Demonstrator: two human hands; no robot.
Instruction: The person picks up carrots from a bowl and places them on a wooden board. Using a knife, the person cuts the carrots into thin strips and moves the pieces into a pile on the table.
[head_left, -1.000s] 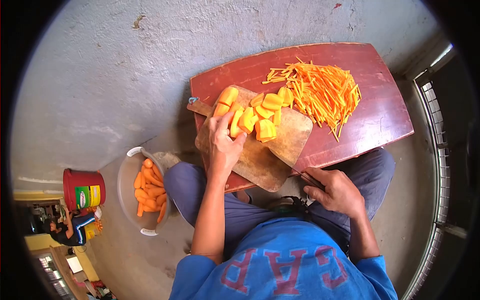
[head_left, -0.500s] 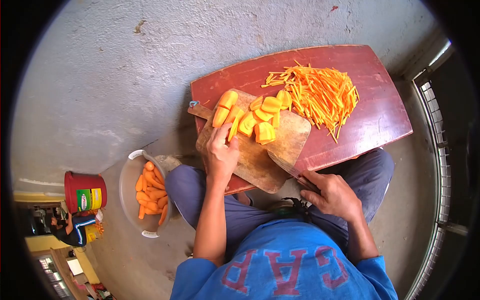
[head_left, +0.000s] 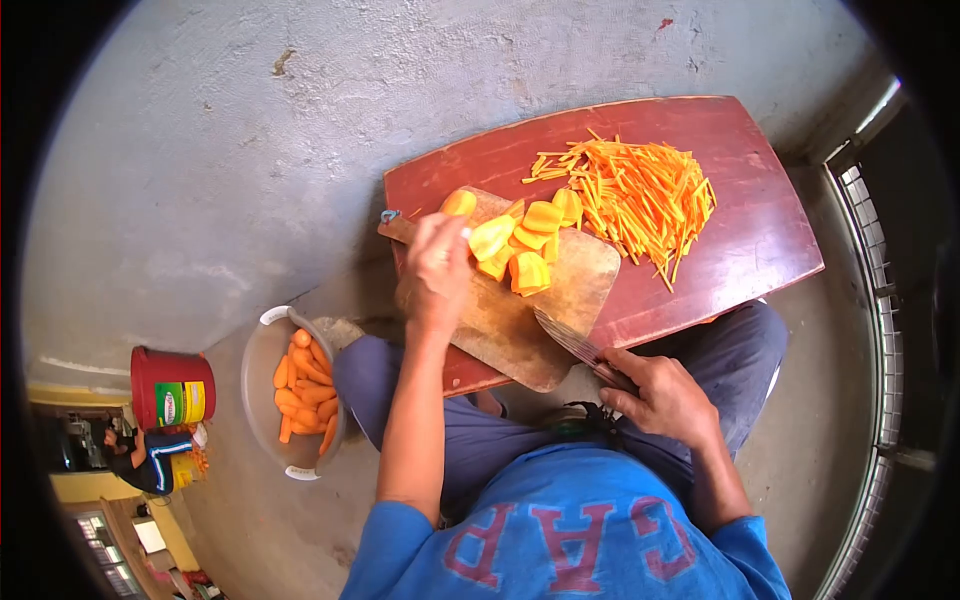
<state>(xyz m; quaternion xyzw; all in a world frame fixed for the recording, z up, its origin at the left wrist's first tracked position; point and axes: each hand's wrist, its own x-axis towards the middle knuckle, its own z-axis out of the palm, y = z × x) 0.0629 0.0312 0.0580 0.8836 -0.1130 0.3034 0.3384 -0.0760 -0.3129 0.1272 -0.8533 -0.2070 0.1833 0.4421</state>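
My left hand (head_left: 438, 268) is over the left part of the wooden cutting board (head_left: 510, 330), its fingers closed on a carrot slice (head_left: 490, 238). More thick slices (head_left: 529, 272) lie in the middle of the board, and a carrot piece (head_left: 459, 203) rests near its upper left corner. My right hand (head_left: 665, 395) is wrapped round the handle of a knife (head_left: 572, 340), whose blade points up and left over the board's lower right part. A heap of thin carrot strips (head_left: 645, 200) lies on the red table (head_left: 750, 225) beyond the board.
On the floor at left, a tub (head_left: 257, 395) holds several whole carrots (head_left: 308, 385). Farther left are a red bucket (head_left: 172, 385) and another person (head_left: 145, 460). A wall (head_left: 300, 150) runs behind the table, and a metal grille (head_left: 880, 300) stands at right.
My left hand has moved up slightly and taken hold of a slice, which is now lifted and tilted. My right hand still holds the knife in nearly the same place.
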